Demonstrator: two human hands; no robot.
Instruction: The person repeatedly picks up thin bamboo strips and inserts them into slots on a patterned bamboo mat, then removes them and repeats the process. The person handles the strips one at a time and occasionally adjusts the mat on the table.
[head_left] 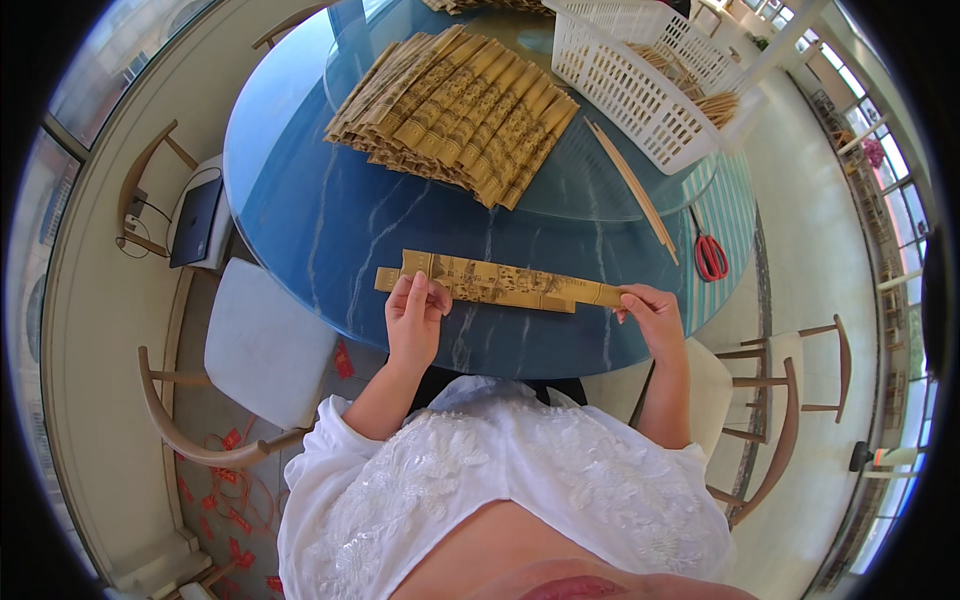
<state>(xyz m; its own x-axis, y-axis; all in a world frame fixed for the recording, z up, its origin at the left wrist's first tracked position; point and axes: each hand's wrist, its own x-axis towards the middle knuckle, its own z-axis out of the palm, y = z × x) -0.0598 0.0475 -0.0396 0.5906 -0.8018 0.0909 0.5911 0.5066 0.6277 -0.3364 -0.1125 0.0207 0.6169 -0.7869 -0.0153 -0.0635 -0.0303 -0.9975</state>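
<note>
Head view shows the left hand (415,315) and right hand (652,312) pinching the ends of a folded paper fan (500,283) low over the blue table (300,215). A loose pinch could let its slats spread. Farther off sit a fan pile (458,112), red scissors (710,255) and a white basket (630,85)

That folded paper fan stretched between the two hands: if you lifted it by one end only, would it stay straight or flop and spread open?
The folded fan would probably stay fairly straight: it spans flat between the left hand and right hand without sagging. It looks thin, so likely light. Its layered strips might slip and fan apart if gripped loosely, as the spread stack of fans suggests.
</note>
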